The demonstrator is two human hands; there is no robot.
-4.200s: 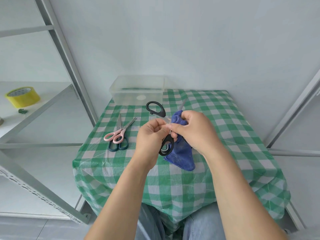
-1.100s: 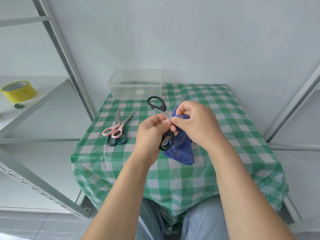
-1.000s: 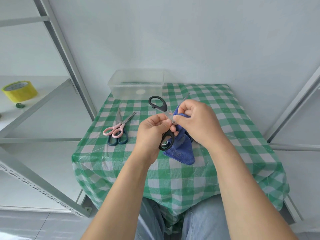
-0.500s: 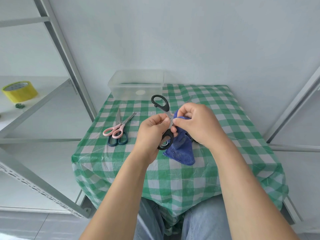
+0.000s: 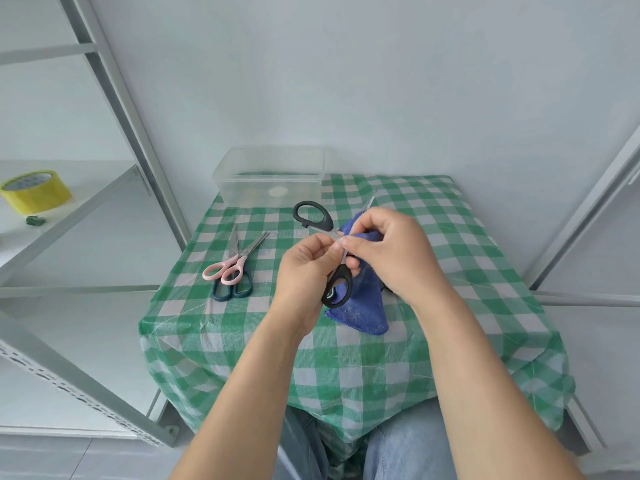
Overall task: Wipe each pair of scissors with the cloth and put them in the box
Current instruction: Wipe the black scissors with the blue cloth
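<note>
The left hand (image 5: 303,271) holds the black-handled scissors (image 5: 343,276) up above the tabletop (image 5: 460,237), its fingers (image 5: 323,249) curled and pinching the pair near where the handles meet the blades. The handles are spread: one loop stands just above and to the left of these fingers, the other hangs just below them. The right hand (image 5: 394,254) meets the left, and its fingers (image 5: 362,225) pinch the blue cloth (image 5: 363,306) round a blade, whose thin tip pokes out beyond them. The rest of the cloth hangs under the right fingers, behind the lower handle loop. Whether its bottom edge touches the tabletop I cannot tell. Well to the left of the left fingers, the pink scissors (image 5: 225,271) lie across the dark teal scissors (image 5: 232,293). The clear box (image 5: 270,178) stands beyond the fingers at the far edge. A yellow tape roll (image 5: 34,190) sits on the shelf (image 5: 104,188) far to the left.
</note>
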